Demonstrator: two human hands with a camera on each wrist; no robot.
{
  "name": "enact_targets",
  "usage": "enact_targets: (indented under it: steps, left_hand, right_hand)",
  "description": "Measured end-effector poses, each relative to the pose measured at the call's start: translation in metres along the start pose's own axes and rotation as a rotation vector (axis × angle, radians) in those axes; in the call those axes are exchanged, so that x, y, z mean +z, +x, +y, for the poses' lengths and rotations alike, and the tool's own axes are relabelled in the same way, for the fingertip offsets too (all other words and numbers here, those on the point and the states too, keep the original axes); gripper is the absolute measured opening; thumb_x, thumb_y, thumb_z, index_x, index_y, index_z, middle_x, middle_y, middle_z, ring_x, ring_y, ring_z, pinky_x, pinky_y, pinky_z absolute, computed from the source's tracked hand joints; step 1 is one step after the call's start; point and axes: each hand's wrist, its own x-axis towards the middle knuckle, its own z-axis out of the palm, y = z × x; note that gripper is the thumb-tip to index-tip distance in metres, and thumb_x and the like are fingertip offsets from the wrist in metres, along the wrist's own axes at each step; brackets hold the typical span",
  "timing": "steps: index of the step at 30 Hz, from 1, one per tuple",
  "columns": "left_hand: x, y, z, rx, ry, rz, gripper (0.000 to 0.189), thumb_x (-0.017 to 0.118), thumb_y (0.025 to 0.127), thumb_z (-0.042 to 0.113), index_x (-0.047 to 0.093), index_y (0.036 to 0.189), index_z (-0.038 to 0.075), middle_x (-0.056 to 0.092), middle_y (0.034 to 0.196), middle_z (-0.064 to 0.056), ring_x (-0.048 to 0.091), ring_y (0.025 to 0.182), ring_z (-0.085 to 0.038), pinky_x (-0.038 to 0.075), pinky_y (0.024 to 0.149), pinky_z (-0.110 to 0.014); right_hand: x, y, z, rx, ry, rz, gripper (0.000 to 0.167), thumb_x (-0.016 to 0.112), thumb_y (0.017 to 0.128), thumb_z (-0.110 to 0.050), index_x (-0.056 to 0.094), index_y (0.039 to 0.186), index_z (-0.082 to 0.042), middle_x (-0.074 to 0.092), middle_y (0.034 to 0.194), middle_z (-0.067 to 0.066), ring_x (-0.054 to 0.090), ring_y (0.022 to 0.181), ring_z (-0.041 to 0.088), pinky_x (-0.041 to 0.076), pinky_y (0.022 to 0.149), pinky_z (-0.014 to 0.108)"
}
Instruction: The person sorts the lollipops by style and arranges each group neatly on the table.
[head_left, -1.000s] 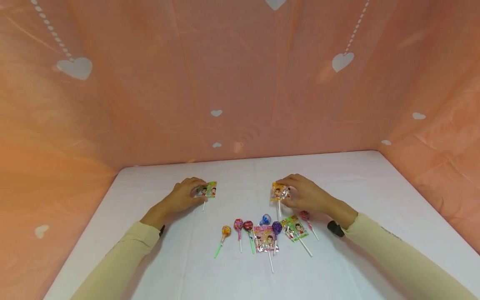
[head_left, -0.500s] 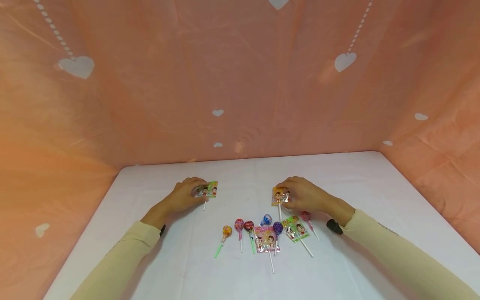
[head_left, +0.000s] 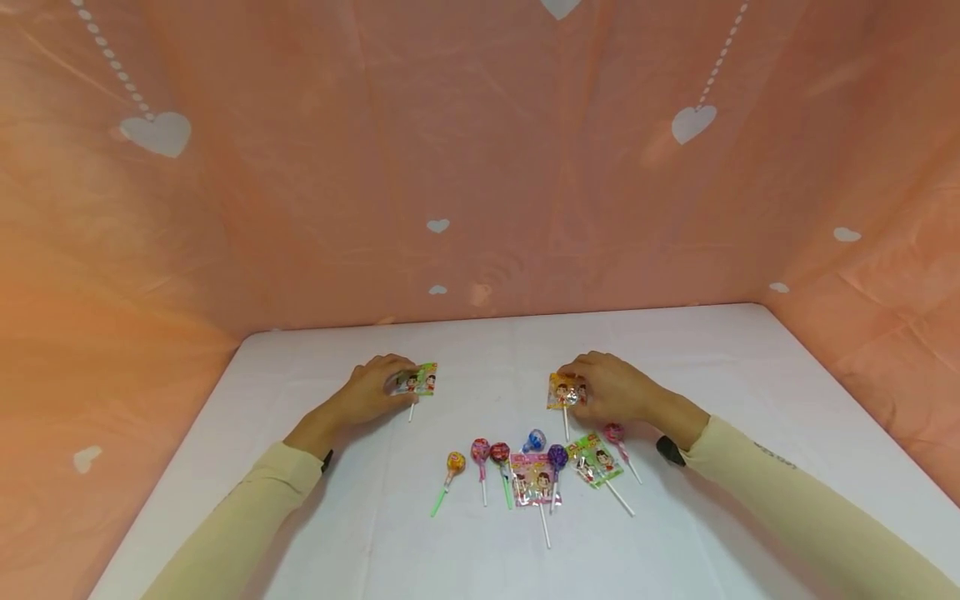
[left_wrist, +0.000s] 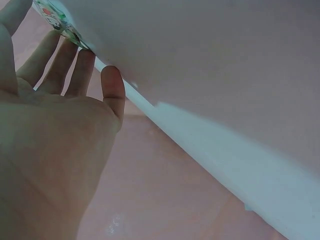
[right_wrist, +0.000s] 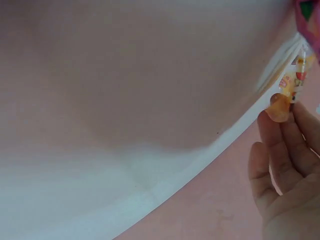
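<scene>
Head view: the left hand (head_left: pixel 372 390) pinches a green-wrapped lollipop (head_left: pixel 423 380), the right hand (head_left: pixel 618 390) an orange-wrapped lollipop (head_left: pixel 561 391). Cartoon figures show on both; their lettering is too small to read. White tablecloth (head_left: pixel 487 362) stretches between the hands; eight more lollipops (head_left: pixel 534 480) lie nearer. Left wrist view: fingers meet the green-wrapped lollipop near the tablecloth's edge. Right wrist view: fingertips grip the orange-wrapped lollipop, its print unreadable.

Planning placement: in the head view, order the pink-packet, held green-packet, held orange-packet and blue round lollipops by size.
1. Pink-packet lollipop
2. Held green-packet lollipop and held orange-packet lollipop: look alike, partly covered
3. Blue round lollipop
</scene>
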Motion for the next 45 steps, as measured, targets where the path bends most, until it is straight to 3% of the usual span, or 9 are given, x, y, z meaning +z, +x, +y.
enact_targets:
  steps: [9, 17, 22, 30, 37, 45]
  left_hand:
    - [0.0, -0.001, 0.001, 0.01, -0.011, -0.002, 0.053, 0.071, 0.092, 0.03, 0.056, 0.137, 0.006, 0.055, 0.141, -0.015, 0.045, 0.134, -0.037, 0.03, 0.106, -0.061]
    - [0.002, -0.001, 0.002, 0.008, -0.002, -0.01, 0.053, 0.071, 0.092, 0.031, 0.056, 0.137, 0.008, 0.054, 0.142, -0.014, 0.044, 0.136, -0.036, 0.03, 0.107, -0.06]
    - [-0.001, -0.002, 0.003, 0.011, 0.0, -0.009, 0.053, 0.071, 0.092, 0.032, 0.056, 0.137, 0.008, 0.055, 0.141, -0.013, 0.045, 0.135, -0.035, 0.03, 0.106, -0.059]
    - [0.0, -0.002, 0.005, 0.005, 0.007, -0.014, 0.054, 0.071, 0.092, 0.033, 0.056, 0.137, 0.008, 0.055, 0.141, -0.013, 0.045, 0.135, -0.036, 0.03, 0.108, -0.061]
    - [-0.001, -0.004, 0.007, -0.002, 0.021, -0.013, 0.054, 0.071, 0.092, 0.032, 0.056, 0.138, 0.007, 0.054, 0.143, -0.014, 0.045, 0.135, -0.037, 0.03, 0.107, -0.062]
    - [-0.001, -0.008, 0.004, 0.001, 0.015, -0.009, 0.051, 0.071, 0.092, 0.031, 0.057, 0.136, 0.007, 0.055, 0.142, -0.014, 0.044, 0.135, -0.038, 0.029, 0.106, -0.063]
  right_hand:
    - [-0.001, 0.012, 0.003, -0.106, 0.0, 0.081, 0.052, 0.073, 0.081, -0.031, 0.067, 0.126, -0.006, 0.071, 0.117, 0.008, 0.065, 0.109, 0.026, 0.05, 0.099, 0.045]
    - [-0.004, 0.022, 0.001, -0.125, 0.111, 0.106, 0.051, 0.072, 0.087, -0.037, 0.066, 0.129, -0.009, 0.071, 0.121, 0.007, 0.065, 0.113, 0.027, 0.05, 0.1, 0.047]
    - [-0.004, 0.035, -0.001, -0.16, 0.126, 0.097, 0.052, 0.071, 0.087, -0.038, 0.065, 0.131, -0.01, 0.07, 0.124, 0.007, 0.065, 0.115, 0.026, 0.05, 0.101, 0.046]
    - [-0.005, 0.049, -0.01, -0.164, 0.147, 0.074, 0.055, 0.071, 0.087, -0.039, 0.063, 0.134, -0.012, 0.068, 0.129, 0.007, 0.062, 0.121, 0.027, 0.047, 0.105, 0.047]
    - [-0.006, 0.062, -0.022, -0.118, 0.174, 0.056, 0.061, 0.07, 0.088, -0.043, 0.058, 0.139, -0.014, 0.067, 0.131, 0.006, 0.061, 0.123, 0.026, 0.046, 0.107, 0.047]
    - [-0.004, 0.083, -0.036, -0.151, 0.183, 0.059, 0.056, 0.07, 0.088, -0.043, 0.061, 0.136, -0.015, 0.065, 0.134, 0.004, 0.06, 0.126, 0.025, 0.046, 0.108, 0.044]
